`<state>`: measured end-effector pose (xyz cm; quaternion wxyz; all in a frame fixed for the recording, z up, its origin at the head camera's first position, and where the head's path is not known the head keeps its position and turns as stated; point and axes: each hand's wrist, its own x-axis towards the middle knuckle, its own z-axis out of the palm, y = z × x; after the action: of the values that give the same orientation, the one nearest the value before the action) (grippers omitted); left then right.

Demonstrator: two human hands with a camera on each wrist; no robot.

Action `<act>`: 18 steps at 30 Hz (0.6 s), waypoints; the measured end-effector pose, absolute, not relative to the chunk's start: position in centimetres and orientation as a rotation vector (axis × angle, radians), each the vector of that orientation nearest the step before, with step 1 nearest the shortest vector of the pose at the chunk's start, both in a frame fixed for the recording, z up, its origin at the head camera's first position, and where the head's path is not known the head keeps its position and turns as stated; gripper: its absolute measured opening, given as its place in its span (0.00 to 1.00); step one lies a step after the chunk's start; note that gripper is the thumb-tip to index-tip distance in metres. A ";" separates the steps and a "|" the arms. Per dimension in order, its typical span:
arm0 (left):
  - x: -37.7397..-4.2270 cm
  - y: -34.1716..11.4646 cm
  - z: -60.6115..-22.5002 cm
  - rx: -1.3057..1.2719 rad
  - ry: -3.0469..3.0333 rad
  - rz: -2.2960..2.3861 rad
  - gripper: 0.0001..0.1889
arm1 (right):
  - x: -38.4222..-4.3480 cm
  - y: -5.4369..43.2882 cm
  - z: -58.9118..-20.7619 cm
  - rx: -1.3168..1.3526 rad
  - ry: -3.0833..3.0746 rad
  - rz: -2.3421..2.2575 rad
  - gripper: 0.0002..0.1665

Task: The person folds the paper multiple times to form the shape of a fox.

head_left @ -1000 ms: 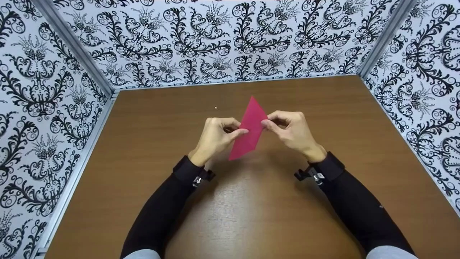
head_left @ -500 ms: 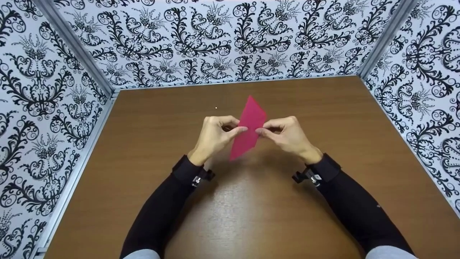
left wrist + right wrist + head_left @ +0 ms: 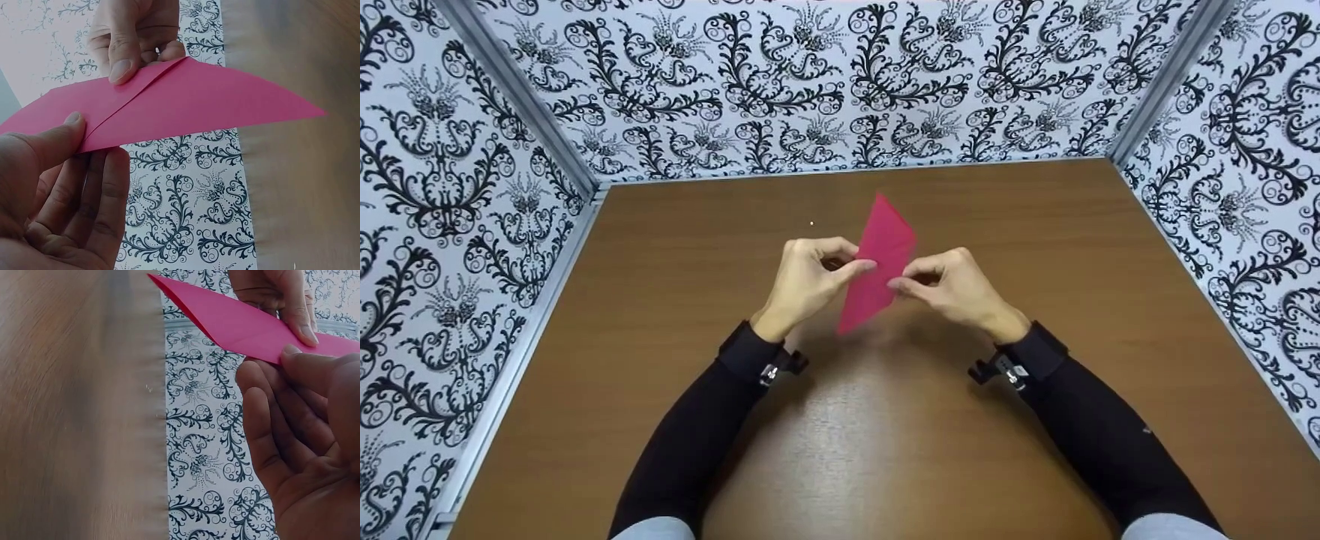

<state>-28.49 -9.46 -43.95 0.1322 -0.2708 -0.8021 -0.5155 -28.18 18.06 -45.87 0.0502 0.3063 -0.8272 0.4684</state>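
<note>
A folded sheet of pink paper (image 3: 879, 259) is held up above the table, tilted, with a pointed end at top and bottom in the head view. My left hand (image 3: 814, 281) pinches its left edge, thumb on the near face and fingers behind. On the opposite edge, a little lower, my right hand (image 3: 956, 289) pinches the paper between thumb and fingers. A diagonal folded edge crosses the paper (image 3: 197, 101) between both thumbs in the left wrist view. In the right wrist view, layers of the paper (image 3: 236, 323) part slightly along one edge near the tip.
The brown wooden table (image 3: 660, 247) lies beneath both hands. White panels with black scrollwork (image 3: 780, 90) stand at the back and both sides, joined by grey metal posts (image 3: 510, 97). A tiny white speck (image 3: 811, 223) is on the table behind the left hand.
My right hand has slid down along the paper's right edge, towards its lower end. The left hand keeps its pinch and has risen slightly, and the paper's top tip has shifted a little left and up.
</note>
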 end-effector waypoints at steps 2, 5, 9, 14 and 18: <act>-28.5 -9.5 -43.8 -0.772 -2.320 -1.512 0.08 | -28.2 18.1 -46.1 0.952 -2.550 1.423 0.06; -28.4 -9.6 -43.6 -0.747 -2.308 -1.542 0.07 | -28.3 18.0 -46.4 0.990 -2.598 1.397 0.06; -28.5 -9.6 -43.4 -0.738 -2.302 -1.555 0.07 | -28.4 17.9 -46.7 1.009 -2.623 1.368 0.06; -28.5 -9.8 -43.3 -0.716 -2.284 -1.566 0.07 | -28.4 17.8 -46.8 1.025 -2.639 1.319 0.07; -28.6 -10.1 -43.1 -0.684 -2.266 -1.568 0.08 | -28.3 17.8 -47.0 1.046 -2.658 1.281 0.07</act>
<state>-28.58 -10.07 -43.05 0.1506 -0.2383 -0.7889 -0.5461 -28.31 17.82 -47.02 0.0052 0.3342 -0.8490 0.4092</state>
